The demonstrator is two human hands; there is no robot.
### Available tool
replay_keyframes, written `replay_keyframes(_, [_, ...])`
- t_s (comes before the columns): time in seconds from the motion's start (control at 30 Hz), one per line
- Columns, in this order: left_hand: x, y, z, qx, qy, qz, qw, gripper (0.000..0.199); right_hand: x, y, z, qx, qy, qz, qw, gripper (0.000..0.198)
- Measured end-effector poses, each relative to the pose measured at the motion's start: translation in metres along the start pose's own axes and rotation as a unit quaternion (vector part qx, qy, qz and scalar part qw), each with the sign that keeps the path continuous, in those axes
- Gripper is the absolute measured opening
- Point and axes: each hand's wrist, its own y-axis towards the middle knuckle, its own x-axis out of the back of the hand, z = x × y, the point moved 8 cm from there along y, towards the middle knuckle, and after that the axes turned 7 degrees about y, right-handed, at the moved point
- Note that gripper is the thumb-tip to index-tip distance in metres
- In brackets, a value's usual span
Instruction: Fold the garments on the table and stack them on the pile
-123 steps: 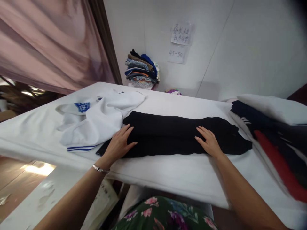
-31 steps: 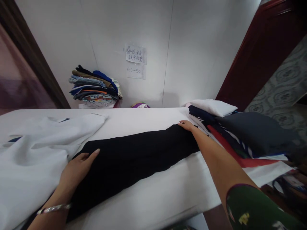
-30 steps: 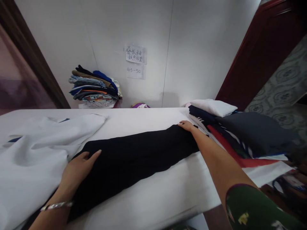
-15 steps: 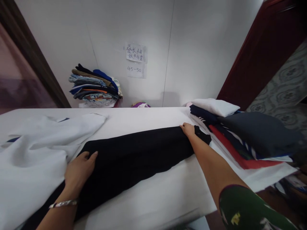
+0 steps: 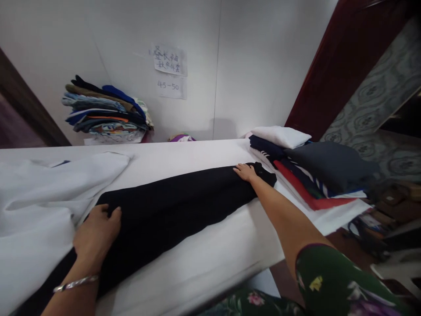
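Note:
A long black garment [image 5: 171,197] lies spread lengthwise across the white table, its collar-like end at the right. My left hand [image 5: 98,230] rests on the garment's left part, the thumb apart from the bent fingers. Near the far right edge, my right hand [image 5: 245,172] lies flat on the black cloth with its fingers spread, just left of the collar-like end. The garment's lower left part runs out of view under my left forearm.
A crumpled white cloth [image 5: 36,210] covers the left of the white table [image 5: 194,151]. Folded clothes, including a grey garment [image 5: 332,166] and a red one [image 5: 304,188], are stacked at the right. Another clothes pile [image 5: 107,109] sits behind the table, below paper signs [image 5: 169,59].
My right hand has gone from pinching the garment's far edge to lying flat on it with fingers spread. The left hand stays on the left part. The view has shifted to the right.

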Motion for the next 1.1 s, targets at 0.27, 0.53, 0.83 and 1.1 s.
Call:
replay_keyframes(0.27, [0.015, -0.020, -0.012, -0.001, -0.016, 0.025, 1.000, 0.075, 0.056, -0.016, -0.026, 0.004, 0.096, -0.143, 0.985, 0.049])
replay_keyframes(0.53, [0.059, -0.056, -0.039, -0.214, -0.097, -0.250, 0.939, 0.048, 0.079, -0.086, -0.094, -0.032, 0.094, -0.240, 0.966, 0.048])
replay_keyframes(0.83, [-0.012, -0.104, -0.096, -0.521, -0.066, -0.052, 0.850, 0.051, 0.059, -0.093, -0.080, 0.006, 0.007, -0.210, 0.978, 0.040])
replay_keyframes(1.1, [-0.018, -0.101, -0.092, -0.514, -0.083, 0.012, 0.854, 0.042, 0.074, -0.073, -0.096, -0.039, -0.084, -0.201, 0.975, 0.049])
